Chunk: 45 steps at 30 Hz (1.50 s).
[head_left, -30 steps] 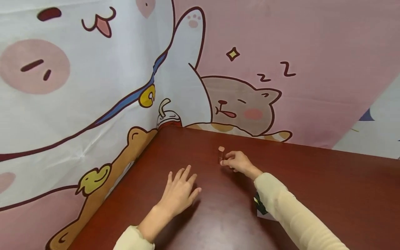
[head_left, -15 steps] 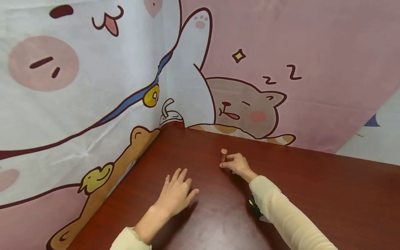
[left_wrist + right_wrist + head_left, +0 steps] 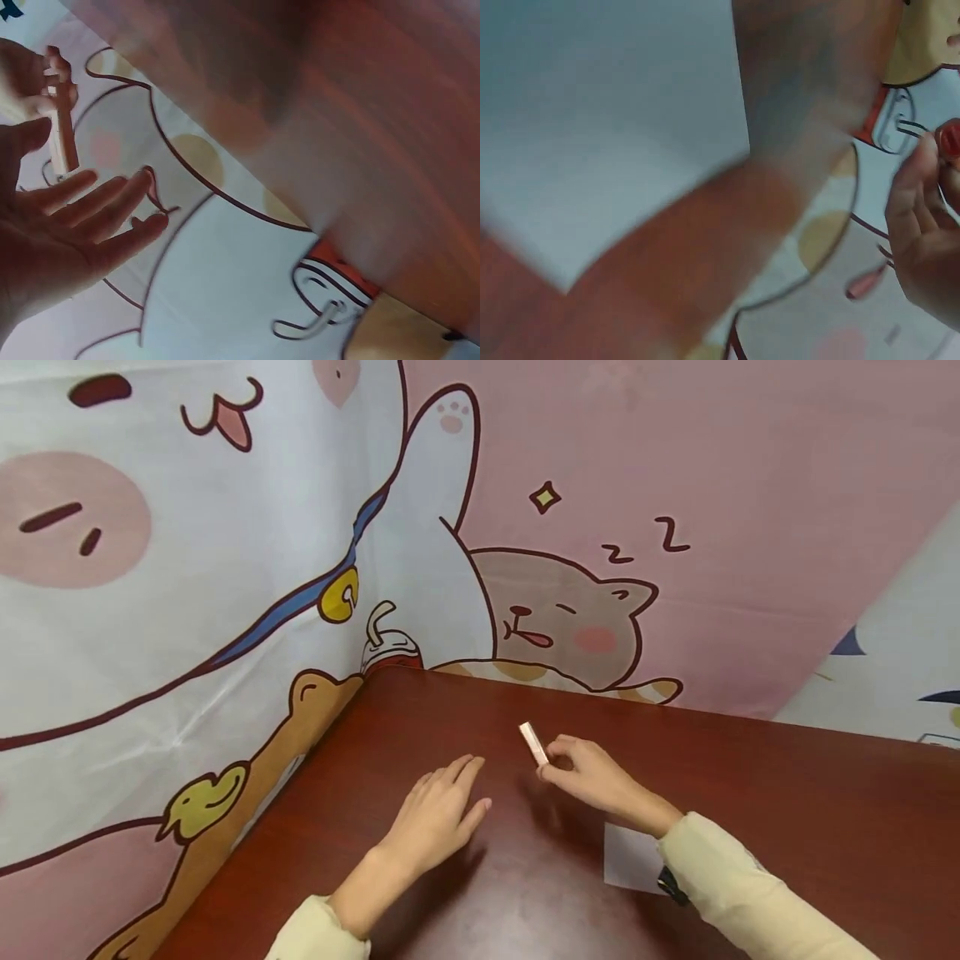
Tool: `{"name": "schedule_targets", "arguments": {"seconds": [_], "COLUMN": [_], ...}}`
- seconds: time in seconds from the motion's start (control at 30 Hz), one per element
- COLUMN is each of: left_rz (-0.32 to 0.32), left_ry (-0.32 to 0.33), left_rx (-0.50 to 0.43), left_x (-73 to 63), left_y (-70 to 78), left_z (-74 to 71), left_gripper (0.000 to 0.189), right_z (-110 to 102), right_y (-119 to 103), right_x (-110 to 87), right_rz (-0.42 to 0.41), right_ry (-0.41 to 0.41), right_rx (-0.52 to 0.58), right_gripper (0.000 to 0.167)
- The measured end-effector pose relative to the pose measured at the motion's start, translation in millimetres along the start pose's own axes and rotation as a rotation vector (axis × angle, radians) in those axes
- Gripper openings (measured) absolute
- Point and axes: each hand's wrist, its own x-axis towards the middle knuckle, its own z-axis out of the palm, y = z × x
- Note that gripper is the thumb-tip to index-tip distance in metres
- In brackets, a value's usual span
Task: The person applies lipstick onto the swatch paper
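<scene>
My right hand (image 3: 600,781) pinches a slim rose-gold lipstick tube (image 3: 533,743) near its lower end, between thumb and fingers. The tube tilts, its top leaning away to the left, and it appears raised above the dark red table (image 3: 450,718). A red round end of the lipstick (image 3: 951,139) shows in the right wrist view, at the right edge beside the right hand (image 3: 926,240). My left hand (image 3: 431,814) hovers over the table left of the tube, fingers extended, holding nothing. In the left wrist view the left hand (image 3: 67,232) is spread below the lipstick (image 3: 63,131).
A white sheet of paper (image 3: 632,858) lies on the table by the right forearm. A small dark item (image 3: 672,887) sits at its edge, partly hidden by the sleeve (image 3: 720,860). Cartoon-printed cloth walls (image 3: 712,443) border the table at the back and left.
The lipstick tube has gone from upright to tilted, apparently raised in my right hand. The right forearm has shifted right, showing more of the paper. The left hand's fingers have drawn closer together.
</scene>
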Motion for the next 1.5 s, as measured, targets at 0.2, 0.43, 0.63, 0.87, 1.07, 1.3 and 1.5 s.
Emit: {"name": "schedule_targets", "arguments": {"seconds": [0.2,0.43,0.63,0.87,1.07,1.3,1.5], "left_rz": [0.132,0.418,0.438,0.421,0.480,0.556,0.572], "left_ry": [0.136,0.073,0.011,-0.074,-0.017,0.016,-0.001], "left_rx": [-0.005,0.143,0.175,0.099,0.119,0.104,0.112], "left_x": [14.9,20.4,17.3,19.7,25.2,24.9,29.0], "left_y": [22.9,50.9,62.8,75.2,84.4,100.0,109.3], "left_z": [-0.3,8.2,10.1,8.0,11.7,15.8,13.8], "left_gripper": [0.055,0.042,0.016,0.016,0.019,0.017,0.015], "right_z": [-27,-32,-30,-36,-42,-42,-56], "right_y": [-13,-28,-36,-33,-27,-23,-19], "right_x": [-38.8,-68.5,-81.8,-96.9,-108.5,-133.7,-148.6], "right_rz": [-0.125,-0.217,-0.232,-0.243,-0.354,-0.386,-0.364], "right_ry": [-0.178,-0.217,-0.220,-0.148,-0.007,0.091,0.105], "right_rx": [-0.116,-0.287,-0.294,-0.389,-0.491,-0.527,-0.540], "right_gripper": [0.010,0.020,0.021,0.011,0.022,0.021,0.020]}}
